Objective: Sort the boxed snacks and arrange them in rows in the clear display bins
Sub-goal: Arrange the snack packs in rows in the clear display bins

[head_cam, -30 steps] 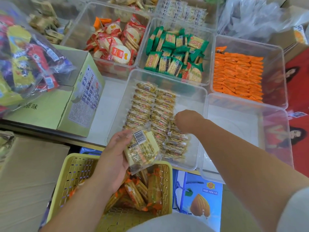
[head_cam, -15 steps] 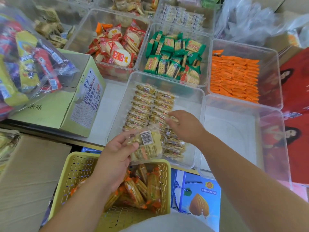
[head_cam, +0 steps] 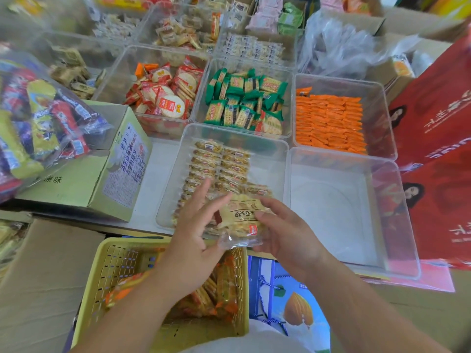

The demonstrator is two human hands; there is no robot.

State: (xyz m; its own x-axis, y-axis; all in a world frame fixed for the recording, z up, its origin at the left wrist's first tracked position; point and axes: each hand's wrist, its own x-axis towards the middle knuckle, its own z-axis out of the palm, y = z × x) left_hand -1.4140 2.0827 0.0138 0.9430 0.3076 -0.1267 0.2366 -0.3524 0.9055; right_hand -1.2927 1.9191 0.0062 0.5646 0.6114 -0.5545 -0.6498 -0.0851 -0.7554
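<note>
A clear-wrapped pale yellow snack packet (head_cam: 240, 220) is held between both hands, above the near edge of the clear bin (head_cam: 277, 151) that holds two rows of the same packets (head_cam: 219, 164). My left hand (head_cam: 196, 230) touches the packet's left side with its fingers spread. Its right edge is gripped by my right hand (head_cam: 288, 235). Below them a yellow basket (head_cam: 112, 271) holds several orange-wrapped snack packets (head_cam: 216, 294). To the right stands an empty clear bin (head_cam: 331, 212).
Behind are clear bins of red round crackers (head_cam: 165, 98), green cracker packs (head_cam: 244, 100) and orange packets (head_cam: 331, 123). A green carton (head_cam: 84, 179) with a bag of mixed snacks (head_cam: 38, 118) sits at left. Red boxes (head_cam: 438, 154) stand at right. Cardboard (head_cam: 46, 276) lies at lower left.
My right hand left the rows in the bin and came back to the packet in my left hand. The packet has been turned over, barcode side down, and both hands now hold it.
</note>
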